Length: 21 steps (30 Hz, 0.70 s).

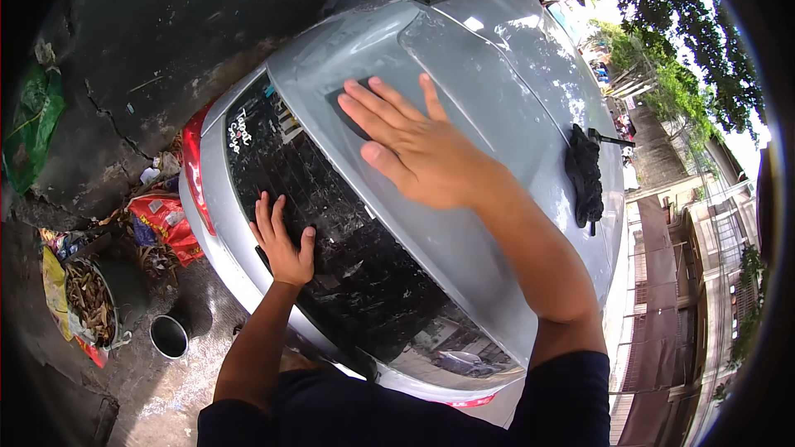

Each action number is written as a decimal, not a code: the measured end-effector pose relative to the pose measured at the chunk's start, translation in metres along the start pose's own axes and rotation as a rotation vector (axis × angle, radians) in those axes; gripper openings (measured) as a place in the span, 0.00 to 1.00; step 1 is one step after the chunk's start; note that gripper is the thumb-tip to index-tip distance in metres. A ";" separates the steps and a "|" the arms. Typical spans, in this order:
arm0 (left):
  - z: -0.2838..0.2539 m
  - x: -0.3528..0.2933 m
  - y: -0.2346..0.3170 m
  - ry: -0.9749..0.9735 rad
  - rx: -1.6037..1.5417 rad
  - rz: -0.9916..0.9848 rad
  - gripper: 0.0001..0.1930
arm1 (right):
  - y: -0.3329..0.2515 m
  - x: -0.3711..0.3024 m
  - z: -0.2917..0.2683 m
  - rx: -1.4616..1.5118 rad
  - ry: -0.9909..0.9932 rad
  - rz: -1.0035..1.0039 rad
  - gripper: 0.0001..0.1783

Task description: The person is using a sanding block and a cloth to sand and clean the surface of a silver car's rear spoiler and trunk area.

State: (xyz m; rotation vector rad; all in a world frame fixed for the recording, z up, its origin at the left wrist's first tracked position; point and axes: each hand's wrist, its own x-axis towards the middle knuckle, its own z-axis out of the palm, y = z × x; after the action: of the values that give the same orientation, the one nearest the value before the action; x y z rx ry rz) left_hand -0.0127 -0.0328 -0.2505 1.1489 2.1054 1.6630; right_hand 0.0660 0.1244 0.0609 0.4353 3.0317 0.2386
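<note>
Both my hands rest on the back of a silver-grey car. My right hand (414, 145) lies flat with its fingers spread on the dull grey roof panel (464, 232), just above the rear window. Beside and beneath its fingers is a dark grey patch; I cannot tell if it is a thin sheet or a shadow. Lower left, my left hand (283, 244) leans on the dark, dusty rear window (356, 273), fingers stretched out, holding nothing. White lettering and a pale sticker mark the window's left end.
A crumpled black thing (583, 178) with a thin rod lies farther along the roof. Left of the car are a red tail light (196, 170), red plastic bags (170, 219), a container of dry leaves (87, 302) and a dark bucket (169, 337). A dark wall (174, 25) stands close.
</note>
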 end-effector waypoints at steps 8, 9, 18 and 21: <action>-0.012 0.003 -0.012 0.053 0.058 -0.016 0.39 | -0.041 -0.091 -0.030 0.096 -0.255 0.069 0.37; -0.010 0.002 -0.011 0.042 0.061 -0.004 0.39 | -0.034 -0.085 -0.031 0.115 -0.260 0.089 0.37; -0.011 0.001 -0.015 0.032 0.055 -0.043 0.40 | -0.022 -0.031 0.001 -0.057 -0.078 0.058 0.36; -0.009 0.001 -0.011 0.010 0.034 -0.032 0.40 | 0.007 0.000 -0.002 -0.085 -0.006 0.143 0.36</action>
State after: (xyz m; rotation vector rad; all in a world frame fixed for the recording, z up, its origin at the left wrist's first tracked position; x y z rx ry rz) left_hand -0.0233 -0.0392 -0.2569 1.1133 2.1539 1.6283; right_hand 0.0678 0.1303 0.0637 0.6456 2.9738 0.3725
